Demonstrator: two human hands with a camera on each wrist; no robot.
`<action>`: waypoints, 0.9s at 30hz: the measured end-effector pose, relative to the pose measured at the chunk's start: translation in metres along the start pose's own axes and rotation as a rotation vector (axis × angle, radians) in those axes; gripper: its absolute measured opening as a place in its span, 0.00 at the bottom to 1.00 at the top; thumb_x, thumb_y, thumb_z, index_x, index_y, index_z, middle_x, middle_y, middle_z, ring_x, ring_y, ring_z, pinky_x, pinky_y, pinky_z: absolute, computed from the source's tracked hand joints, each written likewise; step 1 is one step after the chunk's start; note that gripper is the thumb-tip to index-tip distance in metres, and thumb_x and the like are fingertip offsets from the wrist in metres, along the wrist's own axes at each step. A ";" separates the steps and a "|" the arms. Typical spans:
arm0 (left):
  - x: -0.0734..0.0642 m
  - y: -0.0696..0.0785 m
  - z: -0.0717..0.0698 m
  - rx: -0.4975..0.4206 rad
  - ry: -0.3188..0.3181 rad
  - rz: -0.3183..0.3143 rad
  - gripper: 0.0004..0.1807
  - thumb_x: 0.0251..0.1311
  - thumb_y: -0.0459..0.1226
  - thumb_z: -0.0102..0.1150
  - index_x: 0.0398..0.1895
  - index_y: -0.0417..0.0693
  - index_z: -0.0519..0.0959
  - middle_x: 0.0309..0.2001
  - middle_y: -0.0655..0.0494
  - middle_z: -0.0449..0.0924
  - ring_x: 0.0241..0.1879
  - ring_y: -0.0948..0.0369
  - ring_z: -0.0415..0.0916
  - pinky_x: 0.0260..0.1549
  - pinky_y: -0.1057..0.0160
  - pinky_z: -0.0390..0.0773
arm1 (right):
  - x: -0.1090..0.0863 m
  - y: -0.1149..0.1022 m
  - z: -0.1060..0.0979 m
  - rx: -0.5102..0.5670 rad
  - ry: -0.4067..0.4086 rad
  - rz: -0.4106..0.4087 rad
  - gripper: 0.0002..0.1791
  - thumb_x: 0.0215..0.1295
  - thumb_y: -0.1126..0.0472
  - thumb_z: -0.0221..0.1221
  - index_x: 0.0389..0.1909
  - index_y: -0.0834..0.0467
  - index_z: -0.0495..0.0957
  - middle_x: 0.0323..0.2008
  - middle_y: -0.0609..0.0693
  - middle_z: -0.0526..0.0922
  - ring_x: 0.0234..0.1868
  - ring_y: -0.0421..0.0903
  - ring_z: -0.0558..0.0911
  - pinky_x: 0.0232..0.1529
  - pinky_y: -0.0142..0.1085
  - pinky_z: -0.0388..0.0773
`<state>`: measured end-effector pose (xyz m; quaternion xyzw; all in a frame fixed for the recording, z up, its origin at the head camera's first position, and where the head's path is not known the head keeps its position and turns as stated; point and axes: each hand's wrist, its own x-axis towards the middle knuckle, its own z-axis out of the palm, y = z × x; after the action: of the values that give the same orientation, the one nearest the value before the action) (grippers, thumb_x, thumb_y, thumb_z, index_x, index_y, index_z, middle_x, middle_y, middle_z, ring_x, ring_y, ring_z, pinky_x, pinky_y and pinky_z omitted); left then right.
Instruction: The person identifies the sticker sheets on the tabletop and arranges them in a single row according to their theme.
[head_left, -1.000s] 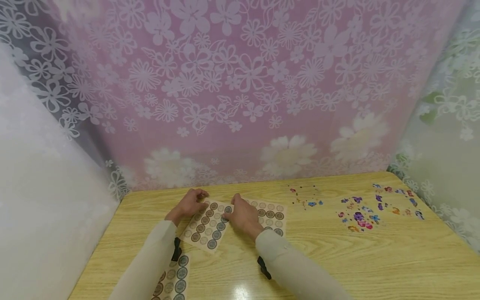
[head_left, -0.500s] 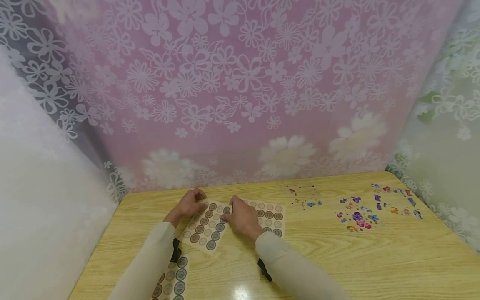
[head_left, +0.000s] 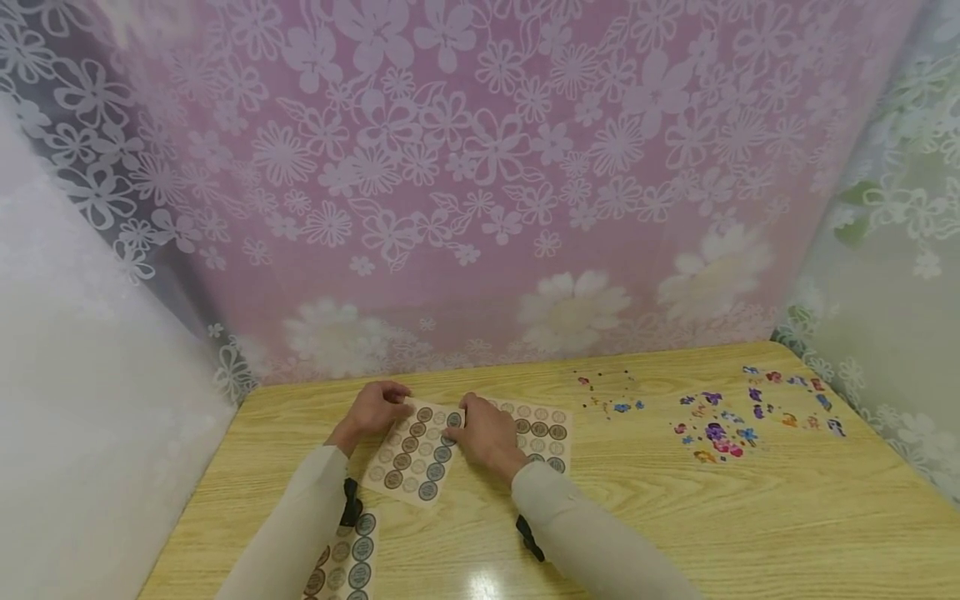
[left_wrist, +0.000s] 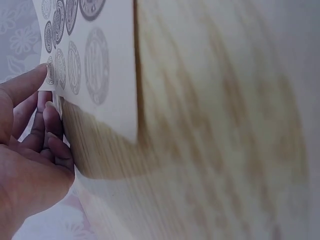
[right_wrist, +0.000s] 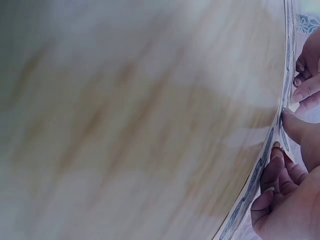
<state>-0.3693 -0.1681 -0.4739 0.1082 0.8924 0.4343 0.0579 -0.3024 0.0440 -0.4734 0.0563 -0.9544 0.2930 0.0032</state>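
Between my hands is a tan sticker sheet (head_left: 415, 454) printed with rows of round brown, pale and blue-grey stickers. My left hand (head_left: 375, 408) pinches its far left corner between thumb and fingers; in the left wrist view the thumb lies on the printed face of the sheet (left_wrist: 112, 75). At the far right corner, my right hand (head_left: 486, 435) pinches the same sheet with thumb and forefinger. The right wrist view shows the sheet (right_wrist: 250, 182) almost edge-on, its near part raised off the table. A second sticker sheet (head_left: 551, 429) lies partly hidden behind my right hand.
Another sheet of round stickers (head_left: 352, 558) lies at the near left, partly under my left sleeve. Colourful flower stickers (head_left: 716, 433) spread over the right of the wooden table (head_left: 637, 517), with a sparser clear sheet (head_left: 611, 396) further back. A pink floral curtain (head_left: 480, 208) hangs behind.
The sheet's near edge has shifted slightly to the right. Both hands keep their hold on its far corners, and the left fingers have moved a little.
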 end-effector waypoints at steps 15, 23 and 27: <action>-0.011 0.000 -0.005 -0.093 -0.016 -0.008 0.09 0.59 0.34 0.65 0.41 0.41 0.82 0.36 0.51 0.79 0.35 0.56 0.77 0.33 0.58 0.76 | -0.001 0.014 0.001 0.211 0.042 -0.085 0.20 0.67 0.52 0.59 0.58 0.53 0.72 0.26 0.42 0.73 0.17 0.41 0.70 0.17 0.34 0.62; -0.020 0.011 -0.014 -0.186 -0.037 0.047 0.11 0.59 0.35 0.65 0.44 0.42 0.83 0.35 0.48 0.77 0.33 0.55 0.77 0.32 0.54 0.80 | -0.002 0.017 -0.014 0.356 -0.011 -0.141 0.21 0.68 0.53 0.58 0.60 0.55 0.73 0.32 0.45 0.73 0.25 0.42 0.75 0.20 0.35 0.67; -0.026 0.021 -0.017 -0.215 -0.054 0.096 0.13 0.59 0.35 0.65 0.47 0.39 0.82 0.36 0.45 0.76 0.33 0.53 0.79 0.32 0.48 0.81 | -0.005 0.017 -0.025 0.401 -0.023 -0.149 0.22 0.68 0.53 0.58 0.60 0.56 0.73 0.33 0.46 0.73 0.27 0.43 0.75 0.21 0.36 0.69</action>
<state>-0.3448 -0.1750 -0.4468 0.1553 0.8327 0.5265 0.0722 -0.3000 0.0720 -0.4625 0.1298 -0.8702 0.4754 0.0027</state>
